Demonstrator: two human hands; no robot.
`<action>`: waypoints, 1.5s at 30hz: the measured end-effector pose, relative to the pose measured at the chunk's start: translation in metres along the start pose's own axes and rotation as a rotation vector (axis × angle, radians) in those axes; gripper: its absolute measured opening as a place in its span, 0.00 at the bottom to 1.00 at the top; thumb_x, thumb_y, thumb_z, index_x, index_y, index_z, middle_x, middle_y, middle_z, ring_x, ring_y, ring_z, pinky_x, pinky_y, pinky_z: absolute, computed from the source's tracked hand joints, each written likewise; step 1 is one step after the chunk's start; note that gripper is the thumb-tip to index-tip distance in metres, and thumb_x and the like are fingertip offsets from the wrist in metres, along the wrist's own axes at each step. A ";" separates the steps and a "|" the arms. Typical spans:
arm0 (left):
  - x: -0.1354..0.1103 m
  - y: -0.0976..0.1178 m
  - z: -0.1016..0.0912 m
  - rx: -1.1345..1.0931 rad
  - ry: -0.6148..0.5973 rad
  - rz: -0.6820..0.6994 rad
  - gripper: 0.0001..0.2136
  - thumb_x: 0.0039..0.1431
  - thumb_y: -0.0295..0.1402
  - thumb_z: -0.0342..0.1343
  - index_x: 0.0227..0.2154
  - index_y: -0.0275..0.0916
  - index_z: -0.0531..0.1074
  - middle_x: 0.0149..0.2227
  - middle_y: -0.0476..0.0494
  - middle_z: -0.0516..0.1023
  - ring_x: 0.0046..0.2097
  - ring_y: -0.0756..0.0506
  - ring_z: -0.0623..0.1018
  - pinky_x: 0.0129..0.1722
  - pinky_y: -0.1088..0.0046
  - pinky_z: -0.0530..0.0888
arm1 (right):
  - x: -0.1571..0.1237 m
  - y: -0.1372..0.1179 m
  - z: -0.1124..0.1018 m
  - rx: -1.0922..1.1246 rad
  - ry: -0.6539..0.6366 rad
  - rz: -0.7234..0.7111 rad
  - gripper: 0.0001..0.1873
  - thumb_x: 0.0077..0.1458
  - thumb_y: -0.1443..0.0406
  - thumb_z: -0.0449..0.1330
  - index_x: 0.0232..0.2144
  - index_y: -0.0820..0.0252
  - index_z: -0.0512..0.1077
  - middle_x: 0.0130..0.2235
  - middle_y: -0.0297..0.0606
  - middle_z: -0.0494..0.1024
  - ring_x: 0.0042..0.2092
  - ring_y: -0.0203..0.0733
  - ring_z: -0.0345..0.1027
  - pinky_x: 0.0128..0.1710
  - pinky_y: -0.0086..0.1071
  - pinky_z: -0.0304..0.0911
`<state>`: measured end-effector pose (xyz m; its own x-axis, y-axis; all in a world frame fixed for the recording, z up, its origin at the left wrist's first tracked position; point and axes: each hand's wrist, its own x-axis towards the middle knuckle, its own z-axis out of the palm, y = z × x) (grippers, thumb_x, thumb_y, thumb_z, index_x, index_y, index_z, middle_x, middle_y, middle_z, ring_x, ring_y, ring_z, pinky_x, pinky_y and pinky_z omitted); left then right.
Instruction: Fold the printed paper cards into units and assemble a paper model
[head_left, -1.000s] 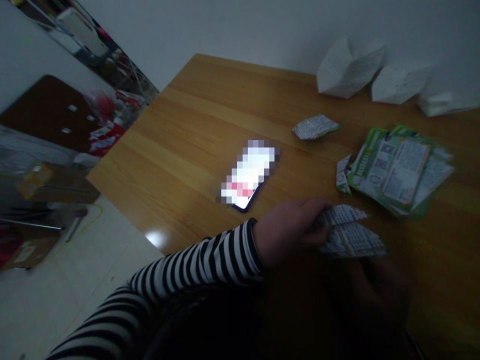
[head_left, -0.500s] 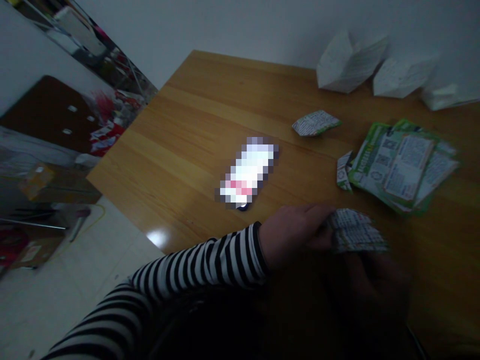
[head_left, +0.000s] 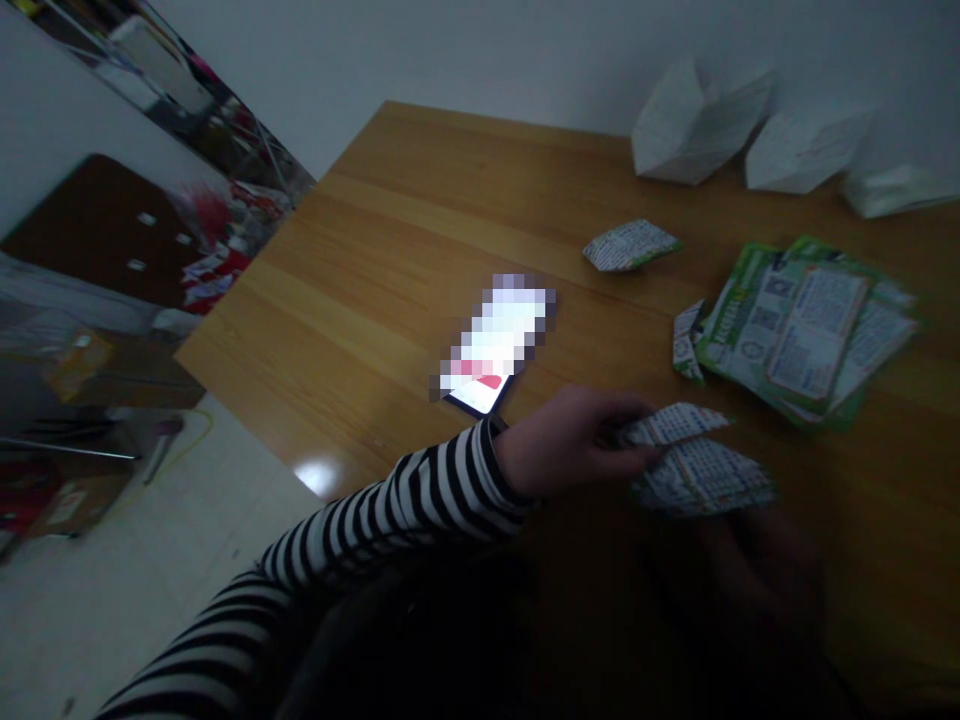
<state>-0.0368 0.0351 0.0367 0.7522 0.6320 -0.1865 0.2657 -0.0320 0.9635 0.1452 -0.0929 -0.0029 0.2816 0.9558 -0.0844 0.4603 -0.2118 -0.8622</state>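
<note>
Between my hands is a folded sheet of printed paper [head_left: 701, 470], covered in small text, with two flaps showing. My left hand [head_left: 574, 440], coming out of a black-and-white striped sleeve, pinches its left side between thumb and fingers. From below, my right hand [head_left: 765, 570] grips the paper's lower edge; it lies in deep shadow and its fingertips are partly hidden. A folded paper piece [head_left: 631, 246] sits farther back. To the right lies a stack of green printed leaflets [head_left: 810, 330], with a small folded paper strip [head_left: 687, 340] at its left edge.
A lit phone [head_left: 495, 345] with a blurred screen lies on the wooden table [head_left: 360, 230], left of the papers. Several white folded papers [head_left: 697, 130] stand along the wall at the back right. Boxes [head_left: 127, 370] and clutter are on the floor at left.
My left hand has shifted slightly left and up. The flaps of the folded paper have spread apart, showing more of it. My right hand stays beneath it.
</note>
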 end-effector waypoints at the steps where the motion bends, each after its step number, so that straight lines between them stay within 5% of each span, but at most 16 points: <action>1: 0.000 0.000 -0.001 -0.033 -0.011 0.005 0.15 0.62 0.32 0.59 0.49 0.30 0.74 0.42 0.38 0.82 0.42 0.47 0.81 0.42 0.71 0.77 | 0.000 0.000 -0.001 0.020 -0.001 0.023 0.15 0.59 0.55 0.60 0.37 0.57 0.82 0.38 0.42 0.86 0.37 0.50 0.80 0.36 0.39 0.72; 6: -0.001 0.002 0.000 -0.121 -0.033 0.000 0.14 0.62 0.31 0.59 0.49 0.31 0.74 0.45 0.37 0.82 0.45 0.46 0.81 0.46 0.68 0.78 | -0.002 0.000 -0.001 0.135 0.018 0.131 0.18 0.56 0.50 0.63 0.38 0.56 0.83 0.40 0.45 0.85 0.41 0.55 0.80 0.40 0.42 0.73; 12: -0.001 -0.002 0.007 -0.176 0.013 -0.037 0.15 0.64 0.32 0.58 0.51 0.32 0.73 0.45 0.38 0.81 0.44 0.46 0.80 0.46 0.70 0.77 | -0.002 -0.002 0.001 0.215 0.030 0.170 0.17 0.54 0.50 0.64 0.36 0.55 0.83 0.37 0.44 0.85 0.36 0.53 0.79 0.34 0.40 0.73; 18: 0.004 -0.007 0.003 -0.550 0.116 -0.098 0.14 0.70 0.37 0.50 0.47 0.31 0.72 0.40 0.36 0.82 0.37 0.49 0.82 0.40 0.73 0.77 | 0.016 -0.004 -0.010 -0.075 0.255 0.037 0.11 0.50 0.57 0.64 0.24 0.58 0.78 0.28 0.41 0.80 0.31 0.47 0.74 0.31 0.36 0.68; 22: 0.006 -0.009 0.008 -0.638 0.043 -0.134 0.16 0.67 0.43 0.53 0.42 0.31 0.73 0.39 0.37 0.81 0.30 0.52 0.79 0.31 0.77 0.75 | 0.028 -0.003 -0.016 -0.113 0.100 -0.040 0.16 0.48 0.58 0.65 0.14 0.56 0.70 0.20 0.34 0.72 0.22 0.39 0.65 0.23 0.32 0.60; 25: 0.007 -0.012 0.016 -0.647 0.088 -0.100 0.19 0.65 0.44 0.56 0.47 0.32 0.72 0.36 0.41 0.79 0.28 0.52 0.78 0.27 0.78 0.74 | 0.030 -0.001 -0.015 -0.025 0.009 -0.057 0.11 0.52 0.58 0.65 0.23 0.56 0.75 0.33 0.37 0.82 0.33 0.43 0.75 0.32 0.32 0.68; 28: 0.006 -0.014 0.020 -0.508 0.276 -0.045 0.19 0.66 0.43 0.54 0.51 0.32 0.72 0.33 0.45 0.77 0.25 0.53 0.74 0.24 0.79 0.71 | 0.029 -0.002 -0.018 0.020 0.057 -0.071 0.08 0.56 0.58 0.63 0.32 0.57 0.75 0.48 0.42 0.81 0.46 0.47 0.76 0.43 0.37 0.69; 32: 0.001 -0.016 0.031 -0.103 0.463 0.167 0.17 0.68 0.36 0.52 0.53 0.33 0.74 0.38 0.41 0.78 0.35 0.49 0.77 0.37 0.73 0.76 | 0.020 -0.011 -0.014 0.005 0.292 -0.113 0.13 0.60 0.56 0.59 0.39 0.59 0.75 0.40 0.43 0.78 0.38 0.45 0.73 0.39 0.39 0.67; 35: -0.005 -0.015 0.051 0.214 0.472 0.371 0.18 0.68 0.33 0.49 0.58 0.36 0.70 0.49 0.36 0.76 0.49 0.44 0.77 0.48 0.67 0.76 | 0.006 -0.019 0.001 0.269 0.117 -0.035 0.25 0.60 0.51 0.58 0.55 0.57 0.70 0.46 0.44 0.79 0.39 0.46 0.73 0.40 0.40 0.68; 37: -0.010 -0.013 0.068 0.353 0.405 0.401 0.18 0.68 0.34 0.50 0.59 0.37 0.68 0.52 0.35 0.75 0.52 0.43 0.76 0.51 0.65 0.76 | -0.002 -0.022 0.011 0.354 0.073 0.029 0.23 0.60 0.50 0.59 0.51 0.56 0.73 0.47 0.45 0.79 0.45 0.51 0.75 0.45 0.42 0.68; 40: -0.014 -0.011 0.081 0.473 0.400 0.443 0.17 0.69 0.34 0.49 0.57 0.37 0.68 0.53 0.34 0.74 0.54 0.41 0.74 0.53 0.61 0.74 | -0.004 -0.025 0.015 0.382 0.161 0.178 0.20 0.63 0.50 0.55 0.43 0.58 0.75 0.39 0.43 0.81 0.41 0.50 0.76 0.39 0.40 0.70; 43: -0.013 -0.012 0.073 0.613 0.414 0.515 0.20 0.67 0.37 0.52 0.60 0.38 0.65 0.58 0.32 0.68 0.57 0.39 0.71 0.55 0.57 0.73 | 0.004 -0.024 0.006 0.372 0.272 0.330 0.21 0.61 0.48 0.56 0.37 0.58 0.76 0.37 0.43 0.81 0.39 0.50 0.76 0.39 0.40 0.70; 45: -0.010 -0.013 0.058 0.630 0.536 0.407 0.23 0.68 0.39 0.51 0.63 0.40 0.61 0.61 0.32 0.64 0.61 0.37 0.67 0.59 0.53 0.70 | 0.010 -0.023 -0.002 0.368 0.290 0.319 0.22 0.61 0.47 0.54 0.39 0.58 0.77 0.37 0.44 0.82 0.38 0.51 0.76 0.40 0.42 0.69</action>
<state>-0.0132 -0.0159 0.0148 0.5215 0.7489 0.4089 0.4395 -0.6466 0.6235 0.1393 -0.0789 0.0167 0.6020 0.7501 -0.2739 0.0047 -0.3463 -0.9381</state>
